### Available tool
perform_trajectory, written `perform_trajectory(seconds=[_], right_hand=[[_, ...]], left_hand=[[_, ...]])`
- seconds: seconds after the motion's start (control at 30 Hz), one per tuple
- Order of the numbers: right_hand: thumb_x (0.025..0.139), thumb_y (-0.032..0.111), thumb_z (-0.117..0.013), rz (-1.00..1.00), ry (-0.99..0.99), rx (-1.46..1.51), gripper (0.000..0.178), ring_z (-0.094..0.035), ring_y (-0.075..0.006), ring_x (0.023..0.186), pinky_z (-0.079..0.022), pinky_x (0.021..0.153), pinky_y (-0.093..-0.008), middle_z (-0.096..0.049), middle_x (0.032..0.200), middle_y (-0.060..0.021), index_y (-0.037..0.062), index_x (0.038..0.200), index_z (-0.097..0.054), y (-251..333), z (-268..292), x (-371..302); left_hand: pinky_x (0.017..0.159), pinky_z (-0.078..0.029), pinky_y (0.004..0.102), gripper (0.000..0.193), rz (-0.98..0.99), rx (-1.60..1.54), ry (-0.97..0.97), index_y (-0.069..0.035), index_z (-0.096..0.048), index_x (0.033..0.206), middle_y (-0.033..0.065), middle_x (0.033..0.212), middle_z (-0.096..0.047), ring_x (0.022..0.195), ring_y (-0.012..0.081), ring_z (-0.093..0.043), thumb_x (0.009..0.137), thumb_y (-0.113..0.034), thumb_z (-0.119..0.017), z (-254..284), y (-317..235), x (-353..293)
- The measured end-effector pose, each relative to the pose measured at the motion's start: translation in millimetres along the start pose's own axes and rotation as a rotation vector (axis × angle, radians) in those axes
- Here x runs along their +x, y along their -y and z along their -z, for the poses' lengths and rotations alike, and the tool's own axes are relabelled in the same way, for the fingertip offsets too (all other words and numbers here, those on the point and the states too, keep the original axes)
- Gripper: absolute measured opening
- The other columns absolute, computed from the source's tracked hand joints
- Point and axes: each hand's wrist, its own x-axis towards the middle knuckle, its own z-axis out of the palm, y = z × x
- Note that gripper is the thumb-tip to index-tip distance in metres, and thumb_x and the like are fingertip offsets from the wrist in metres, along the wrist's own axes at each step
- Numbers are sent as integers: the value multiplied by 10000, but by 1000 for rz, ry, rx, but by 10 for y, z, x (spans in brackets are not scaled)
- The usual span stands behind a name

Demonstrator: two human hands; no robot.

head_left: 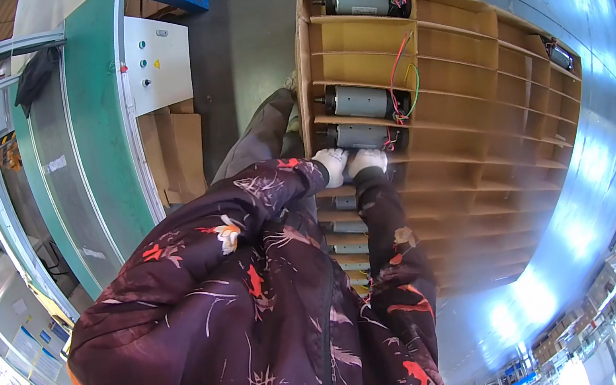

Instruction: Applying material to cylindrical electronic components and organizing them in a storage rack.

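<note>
Looking down past a dark floral jacket (261, 305), we see both gloved hands meeting at the near edge of a wooden rack of pigeonholes (466, 71). Our left hand (333, 165) and right hand (366, 161) close side by side around the near end of a grey motor (360, 136) that lies in its slot, red wires trailing from its far end. We judge the step to be seating or drawing this motor; whichever it is, the next move calls for a straight slide along the slot, keeping the wires free. Similar motors fill the slot just above (362, 101) and the top one (362, 0); most other slots stand open. A grey concrete floor (250, 32), a green conveyor (100, 128) and cardboard boxes (177, 153) lie to our left.
</note>
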Motion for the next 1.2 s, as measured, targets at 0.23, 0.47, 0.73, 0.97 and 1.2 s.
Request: perform_trajectory(seconds=[0.23,0.47,0.73,0.97,1.2], right_hand=[[791,210,-604,-66,-486,740,360,-669,-352,986,-513,886,-428,-700,997,-205,94,1125,-673,-417,551,-159],[820,206,-618,-334,-608,132,270,-654,-298,923,-515,789,-401,-646,1002,-134,67,1051,-613,-55,1086,111],[864,179,-530,37,-592,-324,320,-531,-232,1008,-398,855,-398,-563,1090,-85,38,1142,-605,129,470,36],[858,198,-540,276,-500,-215,259,-548,-234,1033,-391,938,-422,-597,1049,-74,89,1073,-635,265,628,69],[841,317,-577,-45,10,-194,447,-519,-216,1265,-334,1088,-358,-605,1315,-75,110,1232,-643,307,745,419]], left_hand=[[1044,-414,411,599,119,10,212,-14,-500,1316,188,1326,-556,1250,306,-532,777,-264,-577,120,4,112],[1021,-428,412,636,-5,19,46,18,-487,1335,195,1306,-558,1209,324,-544,788,-287,-601,87,42,-95],[1068,-369,462,526,-211,-100,-667,-17,-499,1298,204,1350,-484,1277,360,-447,789,-103,-596,607,-120,-366],[1055,-405,387,626,20,-99,121,-16,-505,1324,202,1382,-507,1272,297,-501,804,-350,-608,715,358,556],[1034,-429,402,536,-110,-116,-204,-18,-537,1284,181,1271,-584,1197,319,-551,787,-209,-602,723,474,-66]])
